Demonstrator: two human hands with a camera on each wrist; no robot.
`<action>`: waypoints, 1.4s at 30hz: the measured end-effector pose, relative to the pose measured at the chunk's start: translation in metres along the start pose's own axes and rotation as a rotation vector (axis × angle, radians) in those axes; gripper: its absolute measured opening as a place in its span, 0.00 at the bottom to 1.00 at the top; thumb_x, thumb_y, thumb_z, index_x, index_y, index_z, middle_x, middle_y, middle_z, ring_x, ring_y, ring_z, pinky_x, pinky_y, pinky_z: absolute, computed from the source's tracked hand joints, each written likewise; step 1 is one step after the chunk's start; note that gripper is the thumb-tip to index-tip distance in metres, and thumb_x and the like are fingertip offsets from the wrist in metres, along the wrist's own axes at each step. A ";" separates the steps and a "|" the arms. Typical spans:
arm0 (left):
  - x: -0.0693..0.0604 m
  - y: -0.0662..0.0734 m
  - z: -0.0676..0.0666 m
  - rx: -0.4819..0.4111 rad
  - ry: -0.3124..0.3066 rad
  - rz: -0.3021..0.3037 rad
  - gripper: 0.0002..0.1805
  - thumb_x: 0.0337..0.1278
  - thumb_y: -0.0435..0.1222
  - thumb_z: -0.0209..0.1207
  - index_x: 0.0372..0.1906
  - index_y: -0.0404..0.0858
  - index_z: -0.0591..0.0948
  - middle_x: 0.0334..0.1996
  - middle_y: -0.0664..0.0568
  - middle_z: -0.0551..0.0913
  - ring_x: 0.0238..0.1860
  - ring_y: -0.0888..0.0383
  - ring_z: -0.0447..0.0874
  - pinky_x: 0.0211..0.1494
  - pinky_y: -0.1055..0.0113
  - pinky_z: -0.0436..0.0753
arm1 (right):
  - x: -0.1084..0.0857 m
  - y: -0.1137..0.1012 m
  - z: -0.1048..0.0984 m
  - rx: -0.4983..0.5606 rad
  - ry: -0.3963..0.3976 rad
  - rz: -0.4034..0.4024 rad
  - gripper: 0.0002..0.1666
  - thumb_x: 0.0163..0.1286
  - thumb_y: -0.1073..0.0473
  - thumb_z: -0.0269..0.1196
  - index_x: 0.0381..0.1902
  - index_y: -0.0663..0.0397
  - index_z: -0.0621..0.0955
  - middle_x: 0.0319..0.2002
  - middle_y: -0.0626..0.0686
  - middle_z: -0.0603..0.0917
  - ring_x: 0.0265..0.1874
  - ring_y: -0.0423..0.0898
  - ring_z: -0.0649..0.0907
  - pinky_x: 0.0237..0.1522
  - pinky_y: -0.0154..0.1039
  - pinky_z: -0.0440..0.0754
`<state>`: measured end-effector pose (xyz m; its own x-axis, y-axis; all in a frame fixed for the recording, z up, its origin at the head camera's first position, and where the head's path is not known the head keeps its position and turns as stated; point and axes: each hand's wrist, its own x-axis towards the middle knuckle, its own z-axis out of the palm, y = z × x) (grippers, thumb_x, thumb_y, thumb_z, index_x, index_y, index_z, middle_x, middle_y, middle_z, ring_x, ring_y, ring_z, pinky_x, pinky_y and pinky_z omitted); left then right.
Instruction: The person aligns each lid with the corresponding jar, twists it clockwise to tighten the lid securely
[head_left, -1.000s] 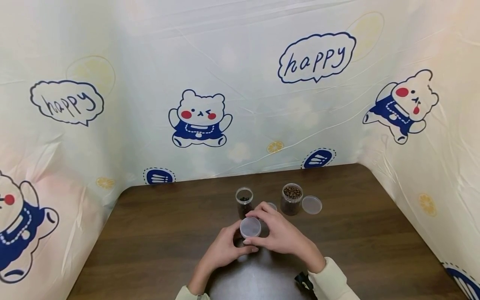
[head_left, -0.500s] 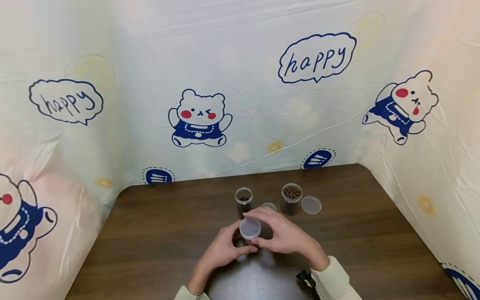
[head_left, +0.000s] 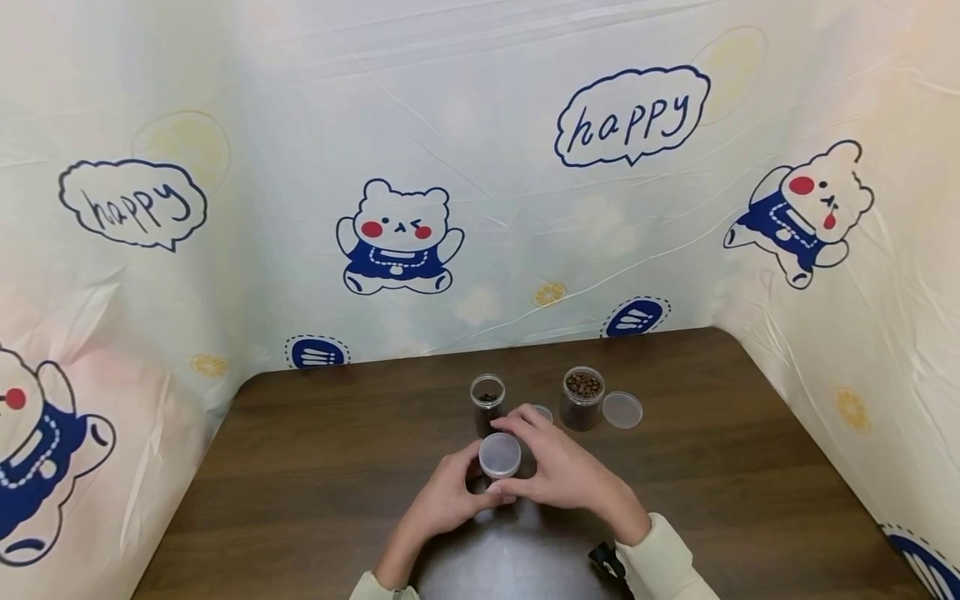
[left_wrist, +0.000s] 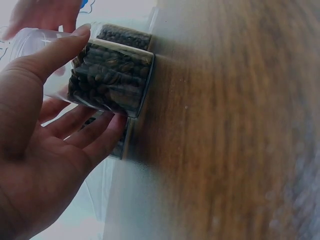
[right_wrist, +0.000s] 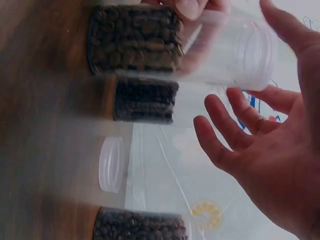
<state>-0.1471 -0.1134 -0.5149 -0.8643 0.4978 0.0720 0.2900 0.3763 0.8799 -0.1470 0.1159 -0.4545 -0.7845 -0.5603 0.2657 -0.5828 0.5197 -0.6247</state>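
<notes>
A clear plastic jar (left_wrist: 112, 75), part-filled with coffee beans, stands on the table with a translucent lid (head_left: 499, 454) on its mouth. My left hand (head_left: 450, 500) grips the jar low down, thumb on one side and fingers on the other. Around the lid, my right hand (head_left: 562, 467) has its thumb on the near side and its fingers on the far side. In the right wrist view those fingers are spread, with a gap between thumb and lid (right_wrist: 260, 55); whether a finger touches the lid I cannot tell.
Behind the hands stand two uncapped bean jars, a slimmer jar (head_left: 487, 408) and a fuller jar (head_left: 582, 400). One loose lid (head_left: 622, 410) lies right of the fuller jar; another lid (head_left: 543, 412) is partly hidden by my right hand. A printed curtain (head_left: 480, 275) encloses the brown table (head_left: 360, 442).
My right hand turned around the lid half a second ago, then swung back with its fingers raised. The left hand and the jar have stayed in place.
</notes>
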 end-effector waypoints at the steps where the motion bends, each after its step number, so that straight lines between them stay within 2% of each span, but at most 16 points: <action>1: 0.000 0.000 0.000 0.002 0.003 0.006 0.32 0.58 0.48 0.76 0.66 0.54 0.77 0.55 0.58 0.87 0.55 0.63 0.86 0.60 0.60 0.86 | -0.001 0.000 -0.001 0.004 -0.009 0.004 0.44 0.64 0.35 0.74 0.72 0.45 0.75 0.63 0.46 0.77 0.58 0.42 0.80 0.61 0.47 0.83; 5: 0.000 0.000 0.001 -0.008 0.005 0.039 0.32 0.57 0.48 0.77 0.66 0.53 0.77 0.54 0.57 0.87 0.52 0.65 0.87 0.58 0.59 0.87 | -0.004 0.001 -0.008 0.025 -0.039 -0.003 0.45 0.67 0.39 0.74 0.77 0.42 0.71 0.71 0.47 0.75 0.69 0.47 0.77 0.68 0.58 0.79; 8: 0.000 -0.001 0.001 -0.016 -0.001 0.057 0.33 0.57 0.47 0.77 0.66 0.52 0.77 0.52 0.56 0.87 0.49 0.66 0.87 0.56 0.59 0.88 | -0.004 0.003 -0.011 0.027 -0.046 -0.048 0.41 0.68 0.45 0.74 0.76 0.40 0.73 0.71 0.47 0.77 0.70 0.47 0.76 0.69 0.57 0.78; 11: 0.000 -0.001 0.001 -0.010 0.000 0.053 0.34 0.56 0.48 0.77 0.67 0.53 0.77 0.51 0.57 0.87 0.47 0.67 0.87 0.55 0.60 0.88 | -0.003 0.004 -0.011 0.023 -0.035 -0.096 0.37 0.69 0.49 0.74 0.73 0.41 0.75 0.67 0.46 0.81 0.66 0.45 0.78 0.66 0.51 0.81; 14: 0.000 -0.001 0.001 -0.007 0.001 0.038 0.35 0.56 0.49 0.77 0.68 0.54 0.76 0.53 0.58 0.87 0.50 0.65 0.87 0.57 0.59 0.88 | -0.002 0.005 -0.008 0.020 -0.010 -0.112 0.34 0.68 0.49 0.74 0.70 0.44 0.78 0.63 0.46 0.83 0.60 0.43 0.81 0.61 0.45 0.83; 18: -0.001 0.000 0.001 -0.018 -0.006 0.008 0.36 0.56 0.51 0.76 0.69 0.55 0.75 0.57 0.58 0.86 0.56 0.63 0.87 0.61 0.58 0.87 | 0.001 0.004 -0.002 0.002 0.019 -0.074 0.34 0.66 0.43 0.75 0.66 0.46 0.80 0.57 0.44 0.81 0.53 0.40 0.81 0.55 0.40 0.84; 23: -0.001 0.001 0.001 -0.014 -0.005 -0.004 0.35 0.57 0.50 0.76 0.68 0.55 0.76 0.58 0.58 0.86 0.56 0.62 0.87 0.60 0.56 0.87 | 0.002 0.000 0.003 -0.044 0.035 -0.024 0.37 0.63 0.38 0.77 0.63 0.48 0.81 0.51 0.43 0.79 0.47 0.38 0.80 0.49 0.36 0.84; 26: 0.000 0.001 0.001 -0.002 0.006 0.000 0.34 0.55 0.50 0.77 0.66 0.54 0.77 0.56 0.57 0.87 0.55 0.62 0.86 0.60 0.55 0.87 | 0.001 -0.002 0.002 -0.046 0.031 -0.013 0.42 0.62 0.38 0.77 0.68 0.50 0.78 0.53 0.47 0.79 0.50 0.40 0.80 0.53 0.40 0.84; 29: 0.000 0.001 0.001 0.004 0.012 0.004 0.34 0.55 0.50 0.78 0.66 0.54 0.77 0.56 0.58 0.87 0.55 0.62 0.86 0.60 0.56 0.87 | -0.001 -0.002 -0.003 -0.019 0.009 -0.005 0.48 0.63 0.38 0.76 0.74 0.51 0.73 0.61 0.50 0.78 0.57 0.43 0.80 0.59 0.46 0.84; 31: 0.000 0.000 0.001 0.001 0.009 0.012 0.34 0.55 0.49 0.78 0.66 0.54 0.77 0.55 0.57 0.87 0.54 0.63 0.87 0.59 0.57 0.87 | -0.002 -0.002 -0.006 -0.002 -0.010 -0.012 0.48 0.65 0.39 0.75 0.76 0.49 0.71 0.67 0.51 0.77 0.64 0.47 0.79 0.64 0.52 0.82; 34: 0.000 0.000 0.001 -0.006 0.008 0.029 0.34 0.55 0.48 0.78 0.67 0.54 0.77 0.55 0.58 0.87 0.53 0.64 0.87 0.59 0.58 0.88 | -0.003 0.000 -0.010 0.006 -0.039 -0.053 0.44 0.68 0.43 0.74 0.77 0.44 0.71 0.71 0.49 0.77 0.69 0.48 0.77 0.68 0.55 0.80; 38: 0.000 0.000 0.001 -0.002 0.013 0.050 0.35 0.55 0.48 0.78 0.67 0.53 0.77 0.54 0.58 0.88 0.53 0.65 0.87 0.59 0.57 0.88 | -0.002 0.002 -0.010 0.000 -0.053 -0.108 0.38 0.70 0.49 0.73 0.75 0.42 0.74 0.69 0.46 0.80 0.68 0.46 0.78 0.66 0.52 0.81; 42: 0.000 0.000 0.001 0.010 0.014 0.040 0.35 0.55 0.50 0.77 0.67 0.54 0.77 0.54 0.59 0.88 0.53 0.65 0.87 0.59 0.59 0.87 | -0.001 0.002 -0.007 -0.012 -0.025 -0.096 0.36 0.69 0.47 0.74 0.72 0.43 0.77 0.64 0.46 0.81 0.61 0.43 0.80 0.61 0.46 0.83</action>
<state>-0.1462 -0.1123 -0.5153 -0.8575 0.5018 0.1137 0.3287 0.3643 0.8713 -0.1491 0.1215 -0.4510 -0.7196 -0.6237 0.3051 -0.6575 0.4709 -0.5881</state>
